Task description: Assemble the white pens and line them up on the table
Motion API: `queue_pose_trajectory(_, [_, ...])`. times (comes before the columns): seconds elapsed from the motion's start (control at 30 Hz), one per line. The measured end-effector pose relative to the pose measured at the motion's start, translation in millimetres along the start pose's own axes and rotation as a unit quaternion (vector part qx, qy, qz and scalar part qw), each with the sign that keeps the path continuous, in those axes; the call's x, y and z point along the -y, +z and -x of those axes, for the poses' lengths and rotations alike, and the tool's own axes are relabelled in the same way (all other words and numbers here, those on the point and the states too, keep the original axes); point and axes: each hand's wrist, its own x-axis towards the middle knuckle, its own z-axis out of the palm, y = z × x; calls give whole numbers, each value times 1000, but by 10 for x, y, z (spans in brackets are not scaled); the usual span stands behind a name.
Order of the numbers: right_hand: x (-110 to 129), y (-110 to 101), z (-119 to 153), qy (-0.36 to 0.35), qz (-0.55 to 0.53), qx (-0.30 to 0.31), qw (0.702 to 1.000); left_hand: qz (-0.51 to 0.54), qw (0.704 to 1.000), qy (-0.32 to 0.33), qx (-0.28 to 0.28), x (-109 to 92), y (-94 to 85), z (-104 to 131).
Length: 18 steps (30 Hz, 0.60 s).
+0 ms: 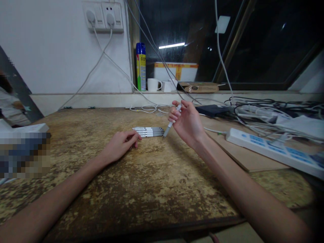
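Several white-and-grey pens (152, 132) lie side by side in a neat row on the worn wooden table (141, 189). My left hand (122, 144) rests on the tabletop at the left end of this row, fingers bent and pressed together, close against the pens. Whether anything is under those fingertips is hidden. A single pen (167, 129) of the same look is gripped in my right hand (186, 119), raised just above the table. This pen tilts, its tip pointing down and left beside the row's right end.
A white power strip (268, 148) lies on a flat brown board (243, 155) at right, near tangled cables (275, 108) and a black box (212, 110). On the sill stand a spray can (141, 67), a white mug (153, 84) and a cardboard box (199, 87). A person (12, 104) is partly visible far left.
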Motion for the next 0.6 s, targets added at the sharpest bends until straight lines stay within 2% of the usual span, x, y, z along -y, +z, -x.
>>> queue_pose_trajectory(0.6, [8, -5, 3, 10, -6, 4, 1000, -6, 1000, 0, 2, 2, 4, -2])
